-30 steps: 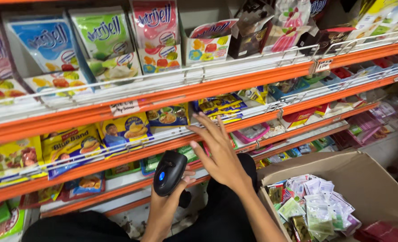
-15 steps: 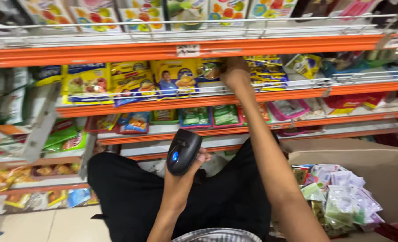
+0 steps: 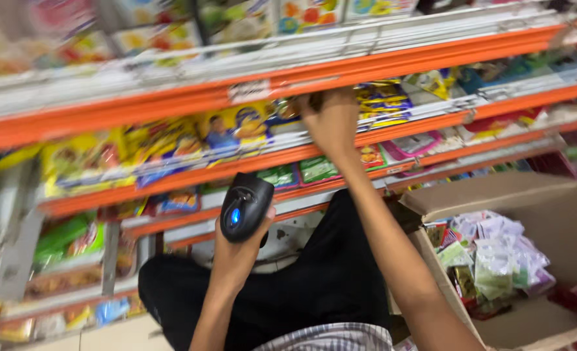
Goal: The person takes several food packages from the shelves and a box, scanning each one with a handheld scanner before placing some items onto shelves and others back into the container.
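Left hand point(image 3: 240, 244) grips the black barcode scanner point(image 3: 245, 207), blue light aimed at the shelves. Right hand point(image 3: 333, 120) reaches into the orange shelf point(image 3: 171, 104), fingers closing on a snack packet point(image 3: 288, 107). A hasty pull could spill neighbouring packets; grip unclear.

A single view, from a camera worn on the person's head, looks forward and slightly down along both raised arms. It sits close to orange shop shelves point(image 3: 171, 104) that fill the upper frame and run tilted, higher at the right. The left hand point(image 3: 240, 250) with a black handheld scanner point(image 3: 245, 207) is near the lens at centre; the right hand point(image 3: 331, 120) reaches farther in, up at a shelf of packets. An open cardboard box point(image 3: 496, 195) lies at lower right. The shelves are blurred, so fine detail cannot be made out.
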